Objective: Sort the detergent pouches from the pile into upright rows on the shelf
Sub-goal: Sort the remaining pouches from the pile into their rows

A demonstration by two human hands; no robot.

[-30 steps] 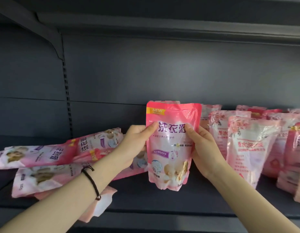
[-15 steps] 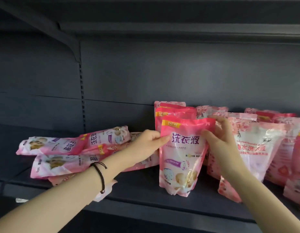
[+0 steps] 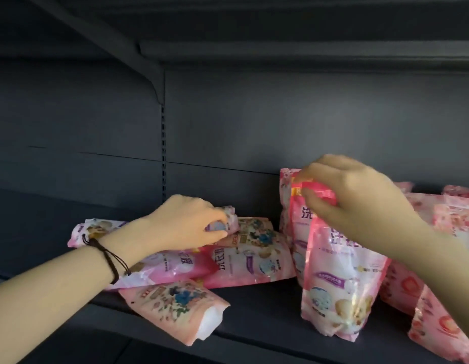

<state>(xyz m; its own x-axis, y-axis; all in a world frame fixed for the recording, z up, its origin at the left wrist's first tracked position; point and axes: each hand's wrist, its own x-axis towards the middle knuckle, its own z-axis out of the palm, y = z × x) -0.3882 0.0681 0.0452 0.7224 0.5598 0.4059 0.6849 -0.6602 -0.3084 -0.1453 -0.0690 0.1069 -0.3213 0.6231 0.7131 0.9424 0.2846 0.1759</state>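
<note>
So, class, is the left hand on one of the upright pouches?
No, the left hand grips a pouch lying on top of the flat pile.

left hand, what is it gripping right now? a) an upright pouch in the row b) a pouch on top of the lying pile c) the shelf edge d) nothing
b: the left hand has its fingers curled round the top pouch of the pile; the right hand is the one pinching an upright pouch.
</note>
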